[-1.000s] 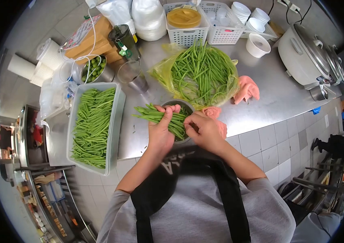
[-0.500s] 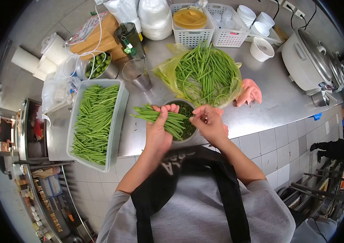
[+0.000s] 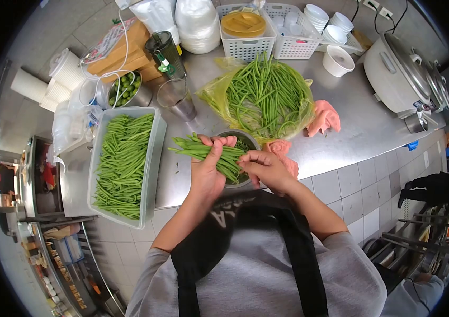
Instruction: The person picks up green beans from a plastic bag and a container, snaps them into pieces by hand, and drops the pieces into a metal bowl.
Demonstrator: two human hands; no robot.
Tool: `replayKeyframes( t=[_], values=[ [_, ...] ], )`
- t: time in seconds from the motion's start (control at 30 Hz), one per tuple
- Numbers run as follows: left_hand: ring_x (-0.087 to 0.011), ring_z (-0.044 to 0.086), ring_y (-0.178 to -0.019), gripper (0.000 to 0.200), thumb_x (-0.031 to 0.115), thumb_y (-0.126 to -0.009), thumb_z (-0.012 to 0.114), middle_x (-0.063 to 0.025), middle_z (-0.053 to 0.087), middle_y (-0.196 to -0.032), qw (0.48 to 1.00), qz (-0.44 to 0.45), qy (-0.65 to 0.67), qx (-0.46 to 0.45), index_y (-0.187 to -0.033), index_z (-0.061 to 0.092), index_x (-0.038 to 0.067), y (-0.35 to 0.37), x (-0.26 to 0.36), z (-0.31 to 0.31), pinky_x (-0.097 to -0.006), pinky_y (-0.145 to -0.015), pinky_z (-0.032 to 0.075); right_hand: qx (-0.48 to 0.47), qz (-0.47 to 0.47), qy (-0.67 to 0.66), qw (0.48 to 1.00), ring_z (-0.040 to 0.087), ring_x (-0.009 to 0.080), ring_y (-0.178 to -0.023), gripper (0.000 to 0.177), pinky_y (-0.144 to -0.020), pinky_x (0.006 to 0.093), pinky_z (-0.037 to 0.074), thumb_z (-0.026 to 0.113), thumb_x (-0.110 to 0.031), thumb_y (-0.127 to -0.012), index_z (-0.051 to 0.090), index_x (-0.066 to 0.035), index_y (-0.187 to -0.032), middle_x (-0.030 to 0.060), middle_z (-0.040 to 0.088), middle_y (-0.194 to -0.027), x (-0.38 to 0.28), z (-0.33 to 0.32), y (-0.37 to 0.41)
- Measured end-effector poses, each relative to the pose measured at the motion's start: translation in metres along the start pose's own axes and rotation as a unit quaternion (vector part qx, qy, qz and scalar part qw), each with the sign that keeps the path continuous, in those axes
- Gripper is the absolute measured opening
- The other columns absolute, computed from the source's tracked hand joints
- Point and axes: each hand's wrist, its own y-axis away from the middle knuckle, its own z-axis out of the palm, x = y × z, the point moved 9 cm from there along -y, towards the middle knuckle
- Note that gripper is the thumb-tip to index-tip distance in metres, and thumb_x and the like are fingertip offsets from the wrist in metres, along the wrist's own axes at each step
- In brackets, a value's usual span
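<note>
My left hand [image 3: 209, 171] is closed around a bundle of green beans [image 3: 190, 147], which lies sideways across the palm. At the bundle's right end, my right hand [image 3: 266, 169] pinches the bean tips with thumb and forefinger. Both hands are over a round metal bowl [image 3: 257, 143] holding small green scraps [image 3: 243, 142], partly hidden by the hands and beans. To the left stands a clear plastic tub [image 3: 156, 142] full of green beans. Beyond the bowl, a yellow plastic bag [image 3: 215, 95] lies spread under a heap of longer green beans [image 3: 272, 90].
Pink cloths [image 3: 323, 117] lie right of the bag, one close to my right hand. A clear plastic cup [image 3: 174, 98] stands behind the tub. White baskets [image 3: 245, 46] line the back, and a large rice cooker [image 3: 393, 68] sits at the right. Another person's legs [image 3: 427, 187] show far right.
My right hand has moved slightly left and down, from above the scraps to the bean tips. My left hand keeps its hold. The person at far right has shifted.
</note>
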Motion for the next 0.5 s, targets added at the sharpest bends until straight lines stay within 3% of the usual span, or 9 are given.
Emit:
replayKeyframes(
  t=[0.13,0.23,0.33,0.4,0.43,0.5],
  values=[
    [-0.0184,0.058,-0.092,0.015,0.007,-0.087,0.059,-0.0022,0.057,-0.087,0.999,0.017,-0.033,-0.023,-0.089,0.044,0.012,0.001,0.003,0.006,-0.0433,-0.102,0.038,0.011,-0.002,0.037,0.999,0.043,0.0042,-0.046,0.016,-0.042,0.0207,0.035,0.06,-0.019,-0.087,0.06,-0.003,-0.088,-0.0023,0.052,-0.063,-0.003,-0.002,0.001],
    [-0.0191,0.058,-0.093,0.016,0.006,-0.087,0.058,-0.0026,0.057,-0.088,0.998,0.018,-0.047,-0.038,-0.089,0.044,0.012,0.002,0.002,0.01,-0.043,-0.101,0.039,0.068,-0.102,0.167,0.978,0.043,0.0051,-0.046,0.013,-0.042,0.0216,0.035,0.058,-0.015,-0.086,0.058,-0.002,-0.086,-0.0016,0.053,-0.065,-0.02,-0.009,0.004],
    [-0.0194,0.058,-0.093,0.016,0.006,-0.086,0.059,-0.0028,0.057,-0.088,0.998,0.008,-0.044,-0.044,-0.089,0.044,0.012,0.004,-0.004,0.01,-0.0429,-0.1,0.039,0.185,-0.306,0.333,0.872,0.046,0.0072,-0.052,0.01,-0.045,0.0246,0.036,0.056,-0.01,-0.084,0.055,-0.001,-0.085,0.0009,0.052,-0.067,-0.048,-0.007,0.017],
    [-0.0194,0.058,-0.092,0.017,0.006,-0.086,0.059,-0.0028,0.057,-0.088,0.998,0.009,-0.04,-0.038,-0.089,0.044,0.012,0.003,-0.004,0.01,-0.0426,-0.1,0.04,0.139,-0.119,0.155,0.971,0.049,0.0115,-0.057,0.008,-0.048,0.0268,0.038,0.055,-0.007,-0.082,0.055,0.0,-0.086,0.0046,0.053,-0.07,-0.017,-0.021,-0.001],
    [-0.0194,0.058,-0.092,0.017,0.006,-0.086,0.059,-0.0028,0.057,-0.088,0.999,0.009,-0.039,-0.034,-0.089,0.044,0.012,0.004,-0.004,0.01,-0.0424,-0.1,0.04,0.111,-0.021,0.059,0.992,0.051,0.0137,-0.059,0.008,-0.05,0.0279,0.039,0.055,-0.005,-0.08,0.054,0.0,-0.086,0.0065,0.053,-0.071,0.002,-0.021,-0.005],
    [-0.0194,0.058,-0.092,0.017,0.006,-0.086,0.059,-0.0029,0.057,-0.088,0.999,0.012,-0.038,-0.033,-0.088,0.044,0.012,0.004,-0.004,0.009,-0.0421,-0.1,0.04,0.15,-0.107,0.146,0.972,0.052,0.0177,-0.063,0.009,-0.052,0.0293,0.041,0.056,-0.005,-0.079,0.055,-0.001,-0.087,0.0089,0.055,-0.074,-0.007,-0.022,-0.003]
  ],
)
